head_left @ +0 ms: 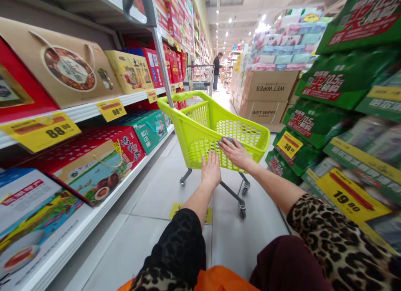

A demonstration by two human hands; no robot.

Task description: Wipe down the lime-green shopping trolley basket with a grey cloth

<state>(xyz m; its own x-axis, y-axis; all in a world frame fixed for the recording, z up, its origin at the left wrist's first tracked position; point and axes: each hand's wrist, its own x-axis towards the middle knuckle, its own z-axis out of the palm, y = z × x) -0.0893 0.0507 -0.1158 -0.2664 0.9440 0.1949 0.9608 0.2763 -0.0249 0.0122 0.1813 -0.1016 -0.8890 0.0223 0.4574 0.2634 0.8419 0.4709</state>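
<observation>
A lime-green plastic shopping cart (196,151) with perforated sides stands on the floor in front of me, its long side toward me. My right hand (236,154) presses a dark grey cloth (228,140) against the upper part of that side. Most of the cloth is hidden beneath the fingers. Lower and to the left, my left hand (211,169) rests against the same side, fingers stretched out and nothing held. Dark legs with casters (242,211) show below the basket.
Shelves of boxed goods (75,69) line the left, with yellow price tags (111,110). Green drink packs (326,82) are stacked close on the right. Farther off are wet-wipes cartons (266,90), a metal cart (199,80) and a standing person (216,69).
</observation>
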